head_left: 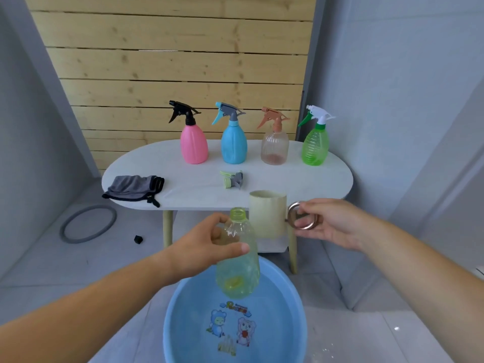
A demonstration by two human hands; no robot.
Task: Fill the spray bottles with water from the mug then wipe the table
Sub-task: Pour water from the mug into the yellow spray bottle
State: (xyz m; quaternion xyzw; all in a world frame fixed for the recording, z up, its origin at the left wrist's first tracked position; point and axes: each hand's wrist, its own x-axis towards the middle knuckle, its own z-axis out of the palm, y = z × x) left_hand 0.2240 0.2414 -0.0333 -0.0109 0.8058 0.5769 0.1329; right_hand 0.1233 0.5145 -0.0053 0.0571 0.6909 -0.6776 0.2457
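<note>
Over blue tub (183, 318), left hand (200, 247) is wrapping fingers round open yellow bottle (239, 279), holding it there so spills are landing in tub, likely; right hand (327, 226) is pinching ring handle (290, 214) of mug (267, 213), keeping it upright just beside bottle mouth, not tipping yet; spray top (232, 179) is lying on table (314, 184), off so water can go in; cloth (133, 186) is waiting for wiping.

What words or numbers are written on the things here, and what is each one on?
Too blurred to read: the colourful lettering above the cartoon animals inside the round blue plastic basin.
No writing shows on the clear yellowish plastic bottle or the cream mug.
</note>
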